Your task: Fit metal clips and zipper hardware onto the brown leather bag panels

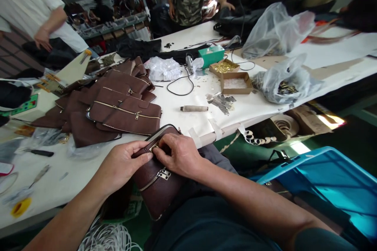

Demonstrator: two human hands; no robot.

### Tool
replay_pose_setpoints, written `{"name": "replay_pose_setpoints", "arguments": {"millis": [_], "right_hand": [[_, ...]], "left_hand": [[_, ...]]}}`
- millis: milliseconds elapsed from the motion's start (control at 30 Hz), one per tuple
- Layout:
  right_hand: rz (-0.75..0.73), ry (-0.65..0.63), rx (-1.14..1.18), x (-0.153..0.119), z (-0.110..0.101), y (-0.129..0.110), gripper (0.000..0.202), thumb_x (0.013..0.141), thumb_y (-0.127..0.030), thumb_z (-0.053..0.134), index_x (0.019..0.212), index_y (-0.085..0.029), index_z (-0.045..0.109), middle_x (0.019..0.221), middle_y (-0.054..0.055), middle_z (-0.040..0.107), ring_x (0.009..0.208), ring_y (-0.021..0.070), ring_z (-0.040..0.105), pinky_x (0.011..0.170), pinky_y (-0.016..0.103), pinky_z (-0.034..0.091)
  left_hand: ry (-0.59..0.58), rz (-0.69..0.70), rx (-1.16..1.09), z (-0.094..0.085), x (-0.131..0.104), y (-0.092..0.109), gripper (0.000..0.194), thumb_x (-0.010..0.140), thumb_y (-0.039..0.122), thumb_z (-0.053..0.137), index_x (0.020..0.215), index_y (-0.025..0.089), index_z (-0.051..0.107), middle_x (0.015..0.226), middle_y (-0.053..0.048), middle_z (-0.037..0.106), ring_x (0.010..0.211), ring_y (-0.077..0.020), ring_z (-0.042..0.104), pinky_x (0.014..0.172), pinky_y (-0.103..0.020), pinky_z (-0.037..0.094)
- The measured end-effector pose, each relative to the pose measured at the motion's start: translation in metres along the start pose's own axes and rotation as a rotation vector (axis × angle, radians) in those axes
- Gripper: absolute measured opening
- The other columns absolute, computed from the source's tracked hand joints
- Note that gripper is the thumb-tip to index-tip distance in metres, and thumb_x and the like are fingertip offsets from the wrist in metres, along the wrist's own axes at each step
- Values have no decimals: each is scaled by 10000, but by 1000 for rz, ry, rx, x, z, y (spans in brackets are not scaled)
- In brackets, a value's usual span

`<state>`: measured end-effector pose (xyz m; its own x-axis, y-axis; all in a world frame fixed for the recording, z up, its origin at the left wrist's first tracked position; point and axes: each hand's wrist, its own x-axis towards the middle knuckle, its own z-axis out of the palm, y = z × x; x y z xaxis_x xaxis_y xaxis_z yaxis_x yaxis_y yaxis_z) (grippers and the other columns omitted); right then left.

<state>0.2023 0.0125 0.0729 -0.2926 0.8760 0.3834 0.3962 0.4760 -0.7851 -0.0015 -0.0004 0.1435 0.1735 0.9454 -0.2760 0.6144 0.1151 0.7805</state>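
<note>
A dark brown leather bag (154, 200) rests against my lap at the table's edge. It has a curved zipper (150, 183) with a metal pull (164, 173) hanging on its front. My left hand (123, 162) pinches the bag's upper edge between thumb and fingers. Curled over the same edge, my right hand (178, 153) has its fingertips at a small gold-coloured metal plate (153, 147). Whether those fingers grip the plate itself is partly hidden. Just beyond my hands lies a pile of brown leather bag pieces with zippers (126, 111).
On the white table (173, 119) lie a thread-wrapped rod (194, 108), metal strips (222, 103), cardboard boxes (235, 91) of small parts and plastic bags (287, 86). A screwdriver (39, 152) lies left. A blue crate (330, 164) stands right. Two people stand across the table.
</note>
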Motion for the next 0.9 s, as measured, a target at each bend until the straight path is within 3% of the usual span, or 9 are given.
{"name": "replay_pose_setpoints", "arguments": {"millis": [200,333,500,900], "right_hand": [[181,-7,230,2,2,-4,147,897,-307,775,883,-211,665,768,-36,683,627,108,543,603,242,383],[248,-48,305,1,1,-2,213,918,-344,757,802,-203,648,688,-49,642,588,97,523,562,237,353],[196,-88,158,0,-4,-3,339,968,-397,729,707,-196,649,592,-42,583,540,98,457,553,277,273],[170,-161,239,-3,6,4,392,1063,-373,599,728,-177,651,636,-34,573,579,90,453,585,268,281]], "left_hand": [[46,3,67,0,-6,-3,534,893,511,767,1331,205,762,1253,-111,817,1116,-324,780,1016,-426,607],[70,3,149,1,-7,-2,543,905,552,741,1324,208,763,1265,-105,814,1117,-325,779,1027,-425,595],[107,5,260,2,-7,3,501,900,560,728,1276,233,785,1215,-71,832,1114,-321,779,1008,-398,599],[103,-12,203,4,-5,-5,526,882,572,732,1265,217,793,1166,-72,843,984,-299,800,1011,-417,604]]}}
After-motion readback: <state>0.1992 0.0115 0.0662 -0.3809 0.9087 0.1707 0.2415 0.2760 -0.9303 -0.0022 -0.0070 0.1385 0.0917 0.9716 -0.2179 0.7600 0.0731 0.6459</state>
